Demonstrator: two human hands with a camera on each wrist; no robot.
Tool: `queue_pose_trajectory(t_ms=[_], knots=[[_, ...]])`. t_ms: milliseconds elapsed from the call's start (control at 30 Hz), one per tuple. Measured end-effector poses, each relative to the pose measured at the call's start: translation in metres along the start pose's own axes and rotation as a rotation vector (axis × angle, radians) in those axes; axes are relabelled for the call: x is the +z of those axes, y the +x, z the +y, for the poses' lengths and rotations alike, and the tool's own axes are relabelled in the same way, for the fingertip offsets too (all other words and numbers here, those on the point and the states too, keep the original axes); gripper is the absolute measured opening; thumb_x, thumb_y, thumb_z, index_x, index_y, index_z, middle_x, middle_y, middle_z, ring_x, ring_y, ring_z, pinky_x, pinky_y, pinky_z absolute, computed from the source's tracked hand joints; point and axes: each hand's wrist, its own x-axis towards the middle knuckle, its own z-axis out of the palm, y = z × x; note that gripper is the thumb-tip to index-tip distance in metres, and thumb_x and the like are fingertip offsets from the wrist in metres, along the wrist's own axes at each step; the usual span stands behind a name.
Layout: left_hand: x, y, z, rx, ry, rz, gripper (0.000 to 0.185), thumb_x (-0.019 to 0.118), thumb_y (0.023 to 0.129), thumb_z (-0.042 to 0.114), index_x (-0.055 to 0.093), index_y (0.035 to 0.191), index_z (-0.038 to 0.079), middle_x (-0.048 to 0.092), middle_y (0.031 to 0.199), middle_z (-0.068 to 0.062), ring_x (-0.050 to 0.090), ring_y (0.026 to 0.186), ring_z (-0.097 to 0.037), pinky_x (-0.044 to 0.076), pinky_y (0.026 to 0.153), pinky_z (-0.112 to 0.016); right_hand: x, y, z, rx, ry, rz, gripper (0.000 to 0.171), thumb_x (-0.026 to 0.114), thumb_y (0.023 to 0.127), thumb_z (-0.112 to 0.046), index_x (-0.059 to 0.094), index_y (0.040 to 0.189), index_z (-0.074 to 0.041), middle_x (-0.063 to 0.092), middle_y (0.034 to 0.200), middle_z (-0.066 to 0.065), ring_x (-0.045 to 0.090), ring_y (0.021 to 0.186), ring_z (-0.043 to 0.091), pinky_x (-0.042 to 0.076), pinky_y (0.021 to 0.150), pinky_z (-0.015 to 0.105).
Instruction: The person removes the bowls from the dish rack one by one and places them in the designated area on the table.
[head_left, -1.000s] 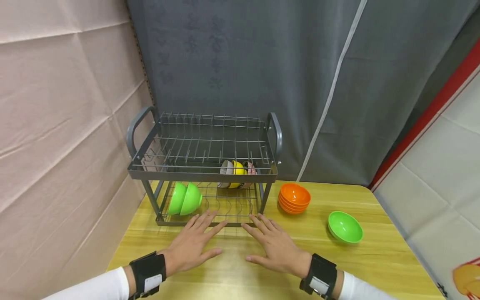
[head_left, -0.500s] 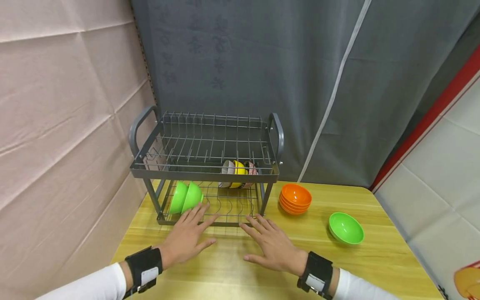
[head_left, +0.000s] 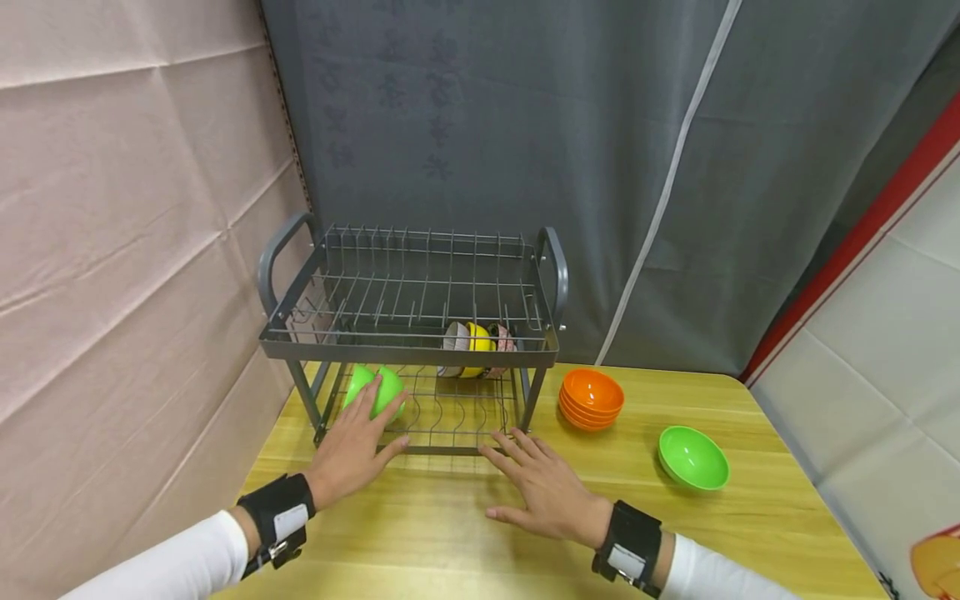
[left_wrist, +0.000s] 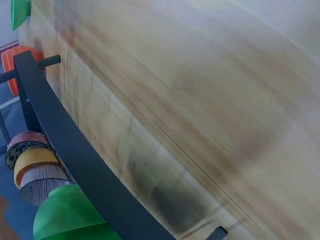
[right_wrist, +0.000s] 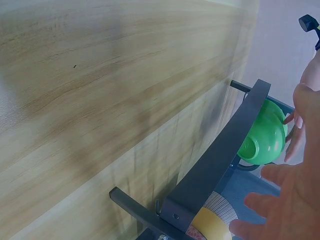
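two green bowls (head_left: 372, 390) are standing on edge in the lower tier of the grey dish rack (head_left: 411, 350), at its left end, and the left hand (head_left: 351, 450) is reaching in to them — its fingers (head_left: 365, 401) are lying straight against the nearer bowl's green back, touching it, not yet curling round it as far as the head view shows. by that reading the work with these bowls is only beginning: nothing is lifted, and both are sitting in their slots.

the right hand (head_left: 546, 492) is resting flat on the tabletop (head_left: 480, 550) with fingers spread and holding nothing, its fingertips just beside the rack's front rail.

counting the rest — three more bowls (head_left: 476, 345) are leaning together on edge at the right end of the same lower tier, one whitish, one yellow, one pinkish. one stack of orange bowls (head_left: 591, 397) is sitting on the tabletop just right of the rack; it looks like four, though the edges are too close to be sure. one single green bowl (head_left: 693, 457) is lying open side up further right, apart from the stack. the rack's upper tier is showing only bare wires.
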Motion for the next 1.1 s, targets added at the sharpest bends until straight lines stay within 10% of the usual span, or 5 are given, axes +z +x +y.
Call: queue_pose_trajectory(t_ms=[667, 1100], knots=[[-0.002, 0.015, -0.002, -0.166, -0.303, 0.047, 0.086, 0.065, 0.099, 0.03, 0.014, 0.16, -0.003, 0.026, 0.161, -0.031, 0.045, 0.138, -0.05, 0.048, 0.106, -0.063, -0.001, 0.0, 0.0, -0.007, 0.006, -0.007, 0.087, 0.035, 0.094, -0.079, 0.03, 0.161, -0.024, 0.026, 0.168, 0.01, 0.033, 0.151, 0.039, 0.035, 0.121, 0.057], [-0.002, 0.019, -0.009, -0.279, -0.408, 0.056, 0.093, 0.071, 0.093, 0.013, 0.009, 0.162, 0.006, 0.05, 0.141, -0.039, 0.062, 0.117, -0.052, 0.061, 0.085, -0.056, 0.001, 0.003, 0.002, 0.004, 0.001, -0.009, 0.087, 0.035, 0.093, -0.079, 0.031, 0.16, -0.024, 0.027, 0.168, 0.008, 0.033, 0.151, 0.039, 0.034, 0.121, 0.058]])
